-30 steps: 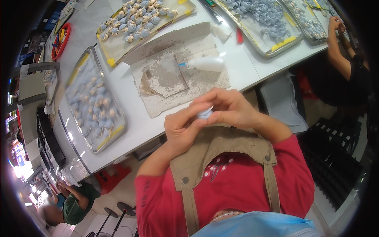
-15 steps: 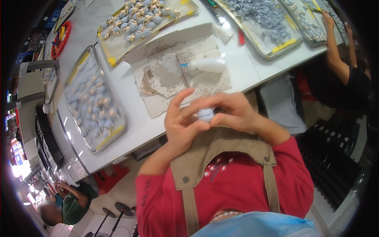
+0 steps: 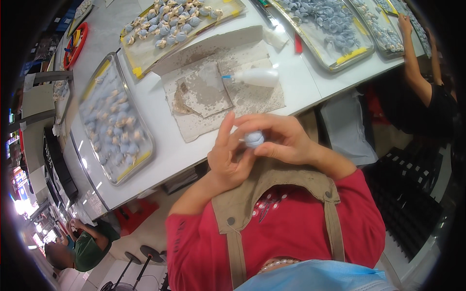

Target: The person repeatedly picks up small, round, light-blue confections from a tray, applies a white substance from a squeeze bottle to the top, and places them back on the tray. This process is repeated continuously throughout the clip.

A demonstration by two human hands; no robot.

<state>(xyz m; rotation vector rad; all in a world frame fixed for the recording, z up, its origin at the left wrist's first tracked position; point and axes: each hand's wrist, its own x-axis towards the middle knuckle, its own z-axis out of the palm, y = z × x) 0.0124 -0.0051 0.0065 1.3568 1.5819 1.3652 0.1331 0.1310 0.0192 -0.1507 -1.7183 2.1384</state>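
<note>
In front of my chest, my two hands meet around a small rounded blue-grey figurine part [image 3: 254, 139]. My right hand [image 3: 286, 139] is closed about it, the thumb along its lower side and the fingers curved over the top. From the other side, my left hand [image 3: 227, 157] has its thumb just below the piece and one finger raised; its remaining fingers are partly hidden behind the piece. Beyond the hands lies a stained cardboard tray [image 3: 196, 131], and on it a white squeeze bottle [image 3: 257, 76] with a blue tip rests on its side.
Left of the cardboard stands a metal tray [image 3: 151, 145] of blue-and-cream pieces. Behind it is another tray [image 3: 138, 63] of similar pieces. Blue parts fill a tray [image 3: 335, 68] at right, near a co-worker's arm [image 3: 412, 63]. A red ring-shaped basket [image 3: 85, 34] sits far left.
The blue-grey piece has turned between my fingers and shows a rounder side. My left hand has shifted slightly right and down, its thumb dropping below the piece.
</note>
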